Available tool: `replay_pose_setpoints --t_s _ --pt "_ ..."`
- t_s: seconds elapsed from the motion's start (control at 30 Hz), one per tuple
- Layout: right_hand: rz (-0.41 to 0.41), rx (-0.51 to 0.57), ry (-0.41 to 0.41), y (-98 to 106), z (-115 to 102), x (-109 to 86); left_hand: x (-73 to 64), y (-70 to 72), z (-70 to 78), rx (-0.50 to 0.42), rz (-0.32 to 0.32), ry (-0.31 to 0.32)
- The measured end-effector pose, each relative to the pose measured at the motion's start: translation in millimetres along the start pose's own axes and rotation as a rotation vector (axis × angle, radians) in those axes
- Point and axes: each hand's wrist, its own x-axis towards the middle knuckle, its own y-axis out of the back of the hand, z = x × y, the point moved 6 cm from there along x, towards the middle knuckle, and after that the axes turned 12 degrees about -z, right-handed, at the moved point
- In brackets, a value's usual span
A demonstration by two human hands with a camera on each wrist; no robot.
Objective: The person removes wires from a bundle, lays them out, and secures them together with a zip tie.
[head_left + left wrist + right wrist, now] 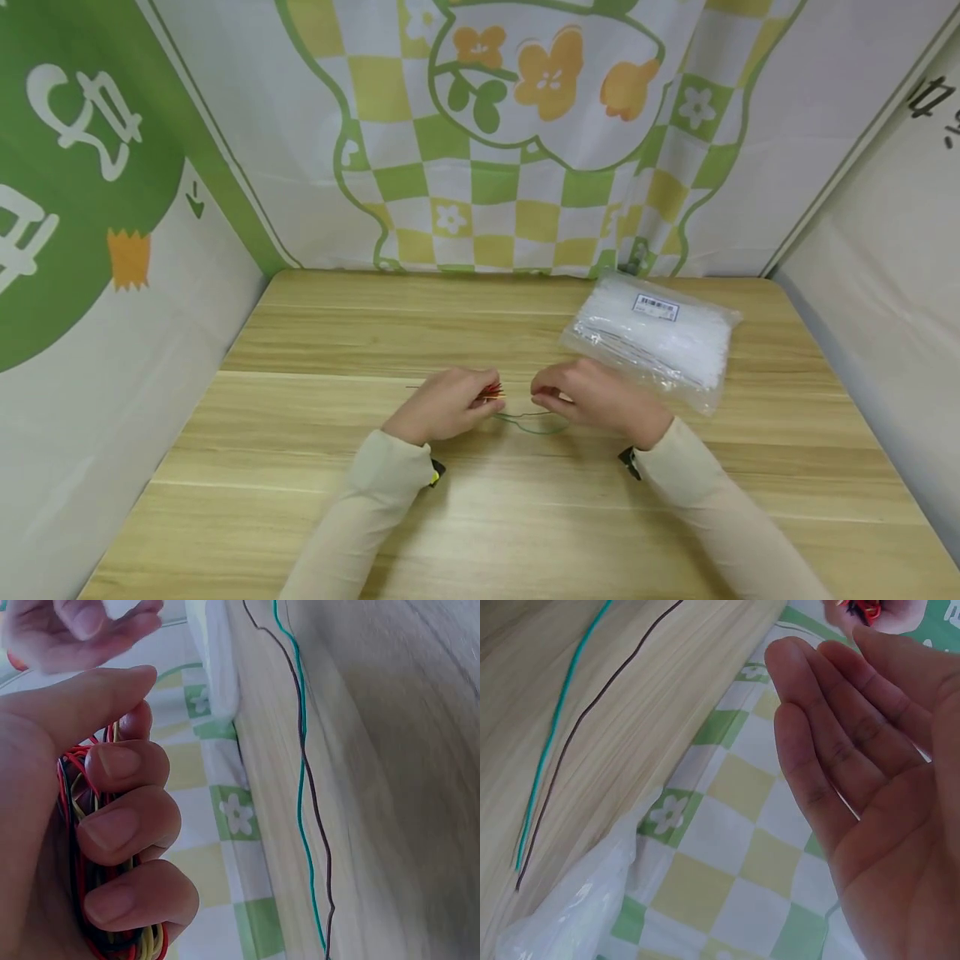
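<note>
My left hand (446,406) grips a bundle of thin coloured wires (78,761), mainly red, black and yellow, with the fingers curled round it. The ends of the bundle show between thumb and forefinger in the head view. Beyond it, my right hand (603,402) hovers over the table with loosely bent fingers and a bare palm in the right wrist view. A green wire (301,806) and a dark brown wire (319,825) trail loose along the wood, crossing each other in the left wrist view. In the head view they span the gap between both hands.
A clear plastic bag (652,337) of white strips with a barcode label lies behind the right hand. The wooden table (315,325) ends at a patterned cloth (517,192) at the back, with printed cloth walls on both sides.
</note>
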Motion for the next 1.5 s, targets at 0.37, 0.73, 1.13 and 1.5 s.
replay_pose_setpoints --t_s 0.37,0.73,1.13,1.5 --pt "0.022 -0.021 0.036 -0.7 -10.8 12.0 10.8 -6.4 10.2 -0.043 -0.005 -0.053" --pt "0.026 -0.002 0.052 0.1 -13.0 13.8 15.7 -10.5 11.8 -0.062 -0.027 -0.066" --pt "0.037 -0.010 0.102 -0.2 -19.0 15.8 19.6 -13.4 15.7 -0.049 -0.037 -0.076" --pt "-0.004 -0.050 0.051 -10.0 -20.6 18.7 20.7 -22.0 21.6 -0.038 -0.084 -0.049"
